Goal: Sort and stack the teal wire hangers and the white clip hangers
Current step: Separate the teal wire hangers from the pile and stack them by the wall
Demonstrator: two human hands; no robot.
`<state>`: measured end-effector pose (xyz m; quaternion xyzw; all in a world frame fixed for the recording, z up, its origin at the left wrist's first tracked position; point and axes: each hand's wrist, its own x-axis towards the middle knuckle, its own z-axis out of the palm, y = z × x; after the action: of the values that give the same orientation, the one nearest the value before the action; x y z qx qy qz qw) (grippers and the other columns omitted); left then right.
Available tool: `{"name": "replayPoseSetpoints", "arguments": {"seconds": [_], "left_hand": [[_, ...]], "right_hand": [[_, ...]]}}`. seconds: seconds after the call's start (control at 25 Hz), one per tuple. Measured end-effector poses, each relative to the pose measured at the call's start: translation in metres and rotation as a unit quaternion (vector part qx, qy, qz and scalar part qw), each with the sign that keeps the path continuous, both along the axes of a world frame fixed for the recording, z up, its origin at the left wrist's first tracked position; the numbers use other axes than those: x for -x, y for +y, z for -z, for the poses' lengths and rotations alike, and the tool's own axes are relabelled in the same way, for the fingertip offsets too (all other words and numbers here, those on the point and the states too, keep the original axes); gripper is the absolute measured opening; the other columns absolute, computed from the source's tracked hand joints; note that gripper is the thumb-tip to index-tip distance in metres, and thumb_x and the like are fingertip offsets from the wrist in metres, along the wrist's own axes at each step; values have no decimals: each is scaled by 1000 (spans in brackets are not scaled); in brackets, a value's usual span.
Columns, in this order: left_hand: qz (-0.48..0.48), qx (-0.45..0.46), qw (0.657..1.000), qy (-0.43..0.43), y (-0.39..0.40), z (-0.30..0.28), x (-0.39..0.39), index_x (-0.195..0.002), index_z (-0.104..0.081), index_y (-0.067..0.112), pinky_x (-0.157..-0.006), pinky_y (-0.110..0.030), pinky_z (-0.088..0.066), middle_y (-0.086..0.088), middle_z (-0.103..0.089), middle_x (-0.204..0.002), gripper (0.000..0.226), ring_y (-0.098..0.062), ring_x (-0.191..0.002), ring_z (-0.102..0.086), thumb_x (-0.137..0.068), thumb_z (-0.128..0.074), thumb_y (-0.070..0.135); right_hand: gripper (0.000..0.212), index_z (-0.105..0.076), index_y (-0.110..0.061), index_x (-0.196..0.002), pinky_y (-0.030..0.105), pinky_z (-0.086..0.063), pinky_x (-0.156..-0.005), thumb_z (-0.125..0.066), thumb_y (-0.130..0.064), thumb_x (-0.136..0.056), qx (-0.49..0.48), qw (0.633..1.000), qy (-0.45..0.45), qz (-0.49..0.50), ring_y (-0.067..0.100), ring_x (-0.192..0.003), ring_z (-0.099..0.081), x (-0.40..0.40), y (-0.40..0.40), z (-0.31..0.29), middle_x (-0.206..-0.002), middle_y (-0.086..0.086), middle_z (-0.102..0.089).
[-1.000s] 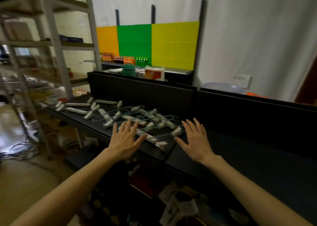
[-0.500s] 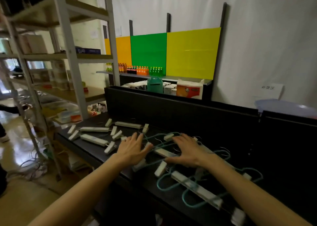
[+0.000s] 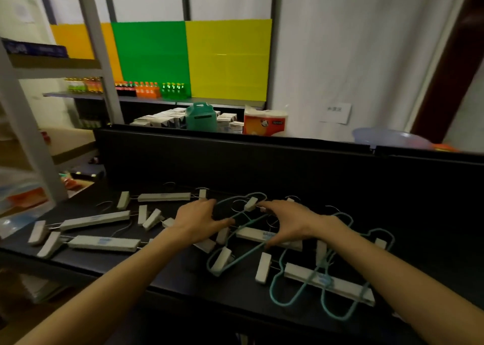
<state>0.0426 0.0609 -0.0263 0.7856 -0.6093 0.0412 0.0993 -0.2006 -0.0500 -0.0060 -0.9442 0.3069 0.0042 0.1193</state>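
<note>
Sorting has barely begun: your left hand (image 3: 195,223) and right hand (image 3: 286,223) spread flat, gripping nothing, over tangled teal hangers (image 3: 301,291) and white clip hangers (image 3: 95,220) scattered unstacked across the black table (image 3: 162,274), so every stack remains to build.

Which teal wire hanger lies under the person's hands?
The teal wire hanger at the middle, between left hand and right hand; the other teal hangers lie nearer, at the right, untouched.

Teal jug (image 3: 201,117), perhaps tissue pack (image 3: 265,122)
</note>
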Motion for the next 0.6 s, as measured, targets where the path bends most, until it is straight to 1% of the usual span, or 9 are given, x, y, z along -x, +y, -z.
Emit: {"name": "replayPoseSetpoints", "arguments": {"seconds": [0.12, 0.24, 0.32, 0.4, 0.48, 0.6], "left_hand": [[25, 54, 998, 31, 4, -7, -17, -117, -59, 29, -66, -31, -50, 8, -63, -102, 66, -10, -83, -60, -82, -43, 83], [24, 126, 989, 70, 10, -7, -29, -139, -51, 23, -76, -33, -53, 1, -64, -124, 78, -16, -102, -64, -87, -40, 80], [28, 143, 986, 85, 12, -6, -37, -147, -45, 20, -82, -35, -52, -2, -61, -133, 86, -18, -111, -62, -86, -38, 81], [35, 142, 985, 94, 15, -5, -45, -149, -42, 21, -87, -38, -53, -2, -58, -139, 89, -19, -117, -60, -85, -37, 83], [39, 139, 984, 101, 19, -3, -54, -150, -41, 20, -91, -39, -52, -2, -55, -142, 88, -19, -121, -58, -86, -38, 82], [56, 130, 985, 98, 23, -2, -60, -153, -33, 20, -99, -41, -48, -4, -49, -148, 87, -21, -130, -51, -89, -39, 78]], "right_hand": [[108, -32, -29, -151, 32, -45, -107, -84, -58, -61, -59, 997, -16, 49, 13, -131, -48, -9, 5, -15, -147, -6, -48], [99, -36, -24, -149, 30, -45, -104, -84, -52, -67, -55, 996, -30, 66, 14, -126, -48, -20, 14, -26, -140, -3, -47], [95, -39, -22, -148, 31, -45, -104, -82, -52, -68, -49, 996, -28, 73, 15, -125, -48, -30, 24, -25, -136, -3, -46], [98, -42, -22, -147, 33, -45, -106, -81, -57, -65, -39, 995, -38, 80, 14, -123, -48, -40, 33, -16, -133, -5, -45], [102, -46, -23, -146, 35, -46, -105, -78, -67, -59, -9, 995, -56, 82, 13, -121, -46, -48, 41, -8, -131, -8, -43], [98, -51, -27, -141, 33, -47, -101, -75, -74, -57, 30, 992, -91, 87, 9, -117, -44, -48, 49, 0, -128, -11, -40]]}}
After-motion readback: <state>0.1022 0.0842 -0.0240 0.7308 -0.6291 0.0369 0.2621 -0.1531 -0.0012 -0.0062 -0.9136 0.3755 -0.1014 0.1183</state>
